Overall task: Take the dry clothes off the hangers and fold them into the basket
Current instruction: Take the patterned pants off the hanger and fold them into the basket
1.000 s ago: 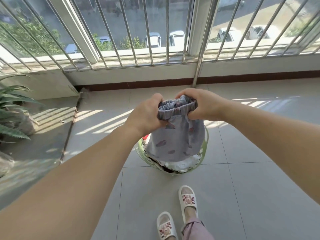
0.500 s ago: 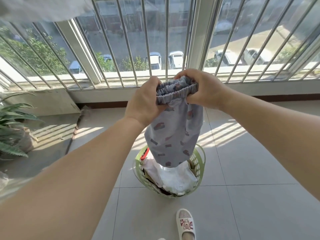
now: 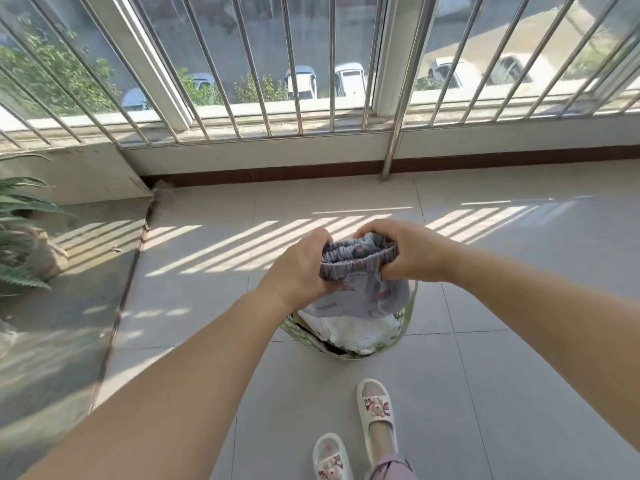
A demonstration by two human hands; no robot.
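Nearest, two white slippers [image 3: 353,434] on grey floor tiles [image 3: 485,393]. Just beyond, a pale green basket [image 3: 408,315] holding white laundry [image 3: 360,330]. Over it, grey printed trousers [image 3: 360,289], bunched at the elastic waistband, gripped by curled fingers of left hand [image 3: 298,268] and right hand [image 3: 408,251]. Farther, sun stripes across tile, a potted plant [image 3: 20,237] at left, then barred window [image 3: 294,64] and parked cars [image 3: 325,79] outside.
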